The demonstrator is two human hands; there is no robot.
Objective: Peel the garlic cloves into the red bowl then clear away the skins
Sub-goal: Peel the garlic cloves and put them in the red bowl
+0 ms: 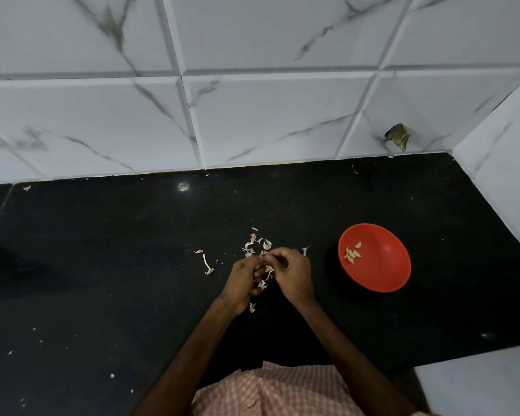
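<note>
Black polished stone countertop (pixel 108 265), bounded at rear and right by white marble-pattern tiled wall. Round red plastic bowl (pixel 382 271) sits right of centre, directly on the stone. Loose cluster of pale papery garlic skins (pixel 254 243) lies near centre, left of the bowl and apart from it. One thin curled whitish skin strip (pixel 207 265) lies further left. Small white flecks are scattered over the front-left area and along the back edge.

Clove hidden between left hand (pixel 243 277) and right hand (pixel 291 273), fingertips curled together, table (pixel 102 265) cut off left, forearms cut off below
</note>
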